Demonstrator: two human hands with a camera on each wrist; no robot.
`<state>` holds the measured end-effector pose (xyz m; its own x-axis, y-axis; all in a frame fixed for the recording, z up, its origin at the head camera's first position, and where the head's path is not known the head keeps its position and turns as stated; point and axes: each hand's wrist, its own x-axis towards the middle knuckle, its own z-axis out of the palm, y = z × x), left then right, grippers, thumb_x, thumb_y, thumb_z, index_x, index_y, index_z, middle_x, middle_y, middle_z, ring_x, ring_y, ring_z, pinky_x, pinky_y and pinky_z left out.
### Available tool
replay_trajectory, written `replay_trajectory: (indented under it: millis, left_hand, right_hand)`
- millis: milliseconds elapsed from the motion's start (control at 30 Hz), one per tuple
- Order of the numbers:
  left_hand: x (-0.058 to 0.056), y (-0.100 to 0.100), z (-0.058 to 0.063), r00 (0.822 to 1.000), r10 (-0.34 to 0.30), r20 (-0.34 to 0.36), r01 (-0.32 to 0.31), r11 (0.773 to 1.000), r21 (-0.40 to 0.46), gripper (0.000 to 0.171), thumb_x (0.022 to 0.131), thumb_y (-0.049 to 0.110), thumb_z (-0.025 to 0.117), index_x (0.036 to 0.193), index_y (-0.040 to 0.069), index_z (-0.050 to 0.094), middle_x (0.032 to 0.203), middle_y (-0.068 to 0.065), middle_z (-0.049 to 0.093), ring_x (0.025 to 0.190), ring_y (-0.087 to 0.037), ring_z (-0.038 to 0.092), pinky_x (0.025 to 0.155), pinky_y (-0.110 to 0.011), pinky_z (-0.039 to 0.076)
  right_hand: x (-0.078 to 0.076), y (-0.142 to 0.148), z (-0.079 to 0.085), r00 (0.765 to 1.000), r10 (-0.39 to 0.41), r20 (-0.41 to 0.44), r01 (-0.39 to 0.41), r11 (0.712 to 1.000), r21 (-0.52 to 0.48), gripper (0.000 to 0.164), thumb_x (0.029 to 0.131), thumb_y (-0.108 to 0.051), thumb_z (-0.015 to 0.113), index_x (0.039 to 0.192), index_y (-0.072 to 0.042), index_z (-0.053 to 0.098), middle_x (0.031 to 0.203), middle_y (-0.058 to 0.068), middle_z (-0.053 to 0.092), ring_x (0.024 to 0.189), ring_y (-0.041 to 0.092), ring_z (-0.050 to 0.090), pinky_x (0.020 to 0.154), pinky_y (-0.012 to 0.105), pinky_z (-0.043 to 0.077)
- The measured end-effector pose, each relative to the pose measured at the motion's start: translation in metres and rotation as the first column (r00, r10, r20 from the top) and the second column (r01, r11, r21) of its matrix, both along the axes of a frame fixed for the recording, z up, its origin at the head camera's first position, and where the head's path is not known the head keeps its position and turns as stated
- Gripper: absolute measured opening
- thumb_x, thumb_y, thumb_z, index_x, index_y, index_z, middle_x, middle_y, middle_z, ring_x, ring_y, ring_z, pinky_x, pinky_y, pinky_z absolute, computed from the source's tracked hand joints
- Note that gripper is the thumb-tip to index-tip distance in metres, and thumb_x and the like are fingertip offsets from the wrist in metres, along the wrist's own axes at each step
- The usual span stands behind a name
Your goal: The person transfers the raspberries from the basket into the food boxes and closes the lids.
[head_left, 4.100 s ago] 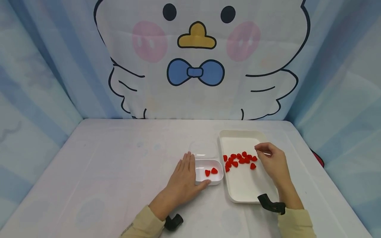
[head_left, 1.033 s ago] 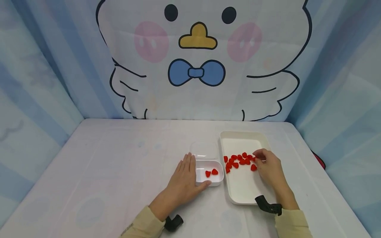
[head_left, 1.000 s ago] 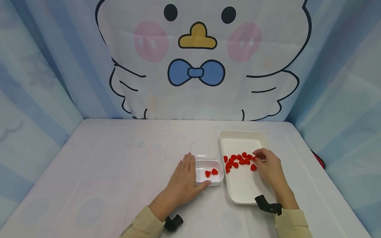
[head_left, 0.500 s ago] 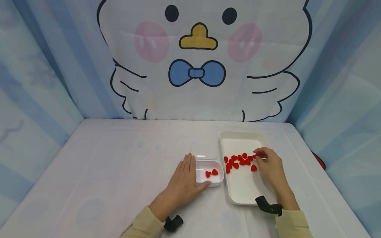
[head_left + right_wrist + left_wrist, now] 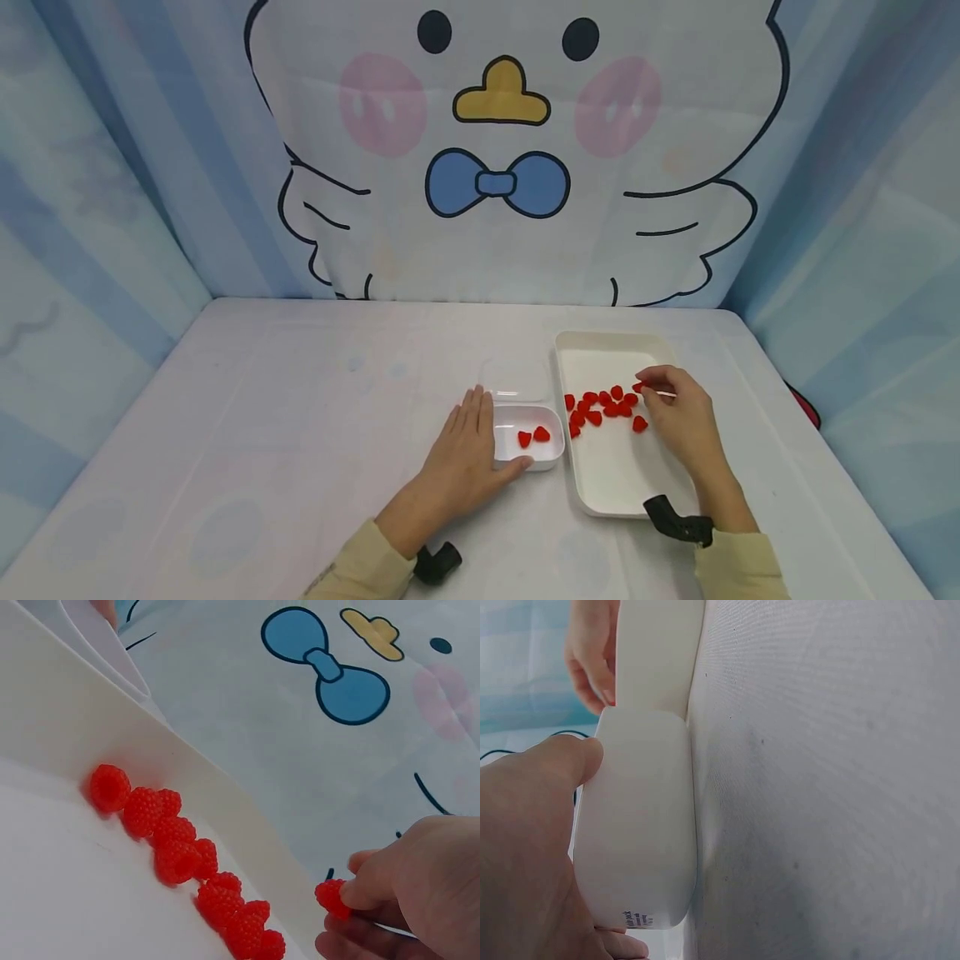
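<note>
1. Change since the head frame half a second earlier: the right hand [image 5: 684, 414] and the pinched raspberry [image 5: 331, 898] have shifted slightly toward the top of the frame, away from the loose raspberries [image 5: 611, 410].
2. Right hand: located right of centre in the head view. Thumb and fingertips are closed together on one red raspberry, seen at lower right in the right wrist view. The raspberry is held above the tray [image 5: 618, 483].
3. Left hand [image 5: 463, 457]: located just below centre in the head view. Fingers are extended and lie along the left side of the white box [image 5: 553, 458]; the thumb is spread and touches the near rim. It grasps nothing between curled fingers.
4. White box: located right of the left hand, just beside the tray. Two raspberries [image 5: 541, 434] lie inside, toward its right. Small dark print [image 5: 637, 920] shows at the lower end of its wall in the left wrist view.
5. Clear lid [image 5: 513, 385]: lies directly above the box in the head view.
6. Tray: off-white, located right of centre. The loose raspberries lie clustered across its middle left; a single raspberry [image 5: 639, 424] lies apart, right of the cluster.
</note>
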<state>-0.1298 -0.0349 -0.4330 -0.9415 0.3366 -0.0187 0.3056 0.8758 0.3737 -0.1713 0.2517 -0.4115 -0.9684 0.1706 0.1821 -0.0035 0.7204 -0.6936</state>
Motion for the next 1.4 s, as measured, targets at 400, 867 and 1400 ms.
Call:
replay_trajectory:
  millis: [400,867,1400]
  left_hand:
    - [0.0,-0.001,-0.001,1.0,0.007,0.0,-0.007,1.0,0.002,0.104,0.09,0.07,0.05,0.156,-0.003,0.016,0.164,-0.02,0.018,0.154,-0.034,0.017,0.123,-0.048,0.023]
    - [0.0,-0.001,-0.003,1.0,0.006,0.002,-0.006,1.0,-0.001,0.104,0.09,0.07,0.05,0.156,-0.002,0.015,0.165,-0.02,0.017,0.154,-0.034,0.016,0.123,-0.048,0.023]
    - [-0.001,0.0,-0.002,1.0,0.006,0.0,-0.006,1.0,0.006,0.103,0.09,0.069,0.051,0.156,-0.002,0.015,0.165,-0.019,0.018,0.154,-0.033,0.017,0.123,-0.048,0.023]
  right_hand:
    - [0.002,-0.011,0.004,0.998,0.03,-0.05,-0.032,0.999,-0.035,0.022,0.097,-0.011,0.06,0.119,-0.008,0.063,0.119,0.014,0.064,0.11,0.031,0.061,0.093,0.04,0.057]
    - [0.008,-0.021,0.016,0.992,0.123,-0.028,-0.125,0.987,-0.098,0.024,0.098,-0.01,0.059,0.121,-0.007,0.062,0.121,0.014,0.064,0.111,0.029,0.062,0.08,-0.003,0.041]
    - [0.008,-0.037,0.011,0.982,0.182,-0.058,-0.186,0.979,-0.085,0.02,0.097,-0.007,0.059,0.117,-0.007,0.064,0.116,0.012,0.066,0.107,0.027,0.063,0.082,-0.003,0.04]
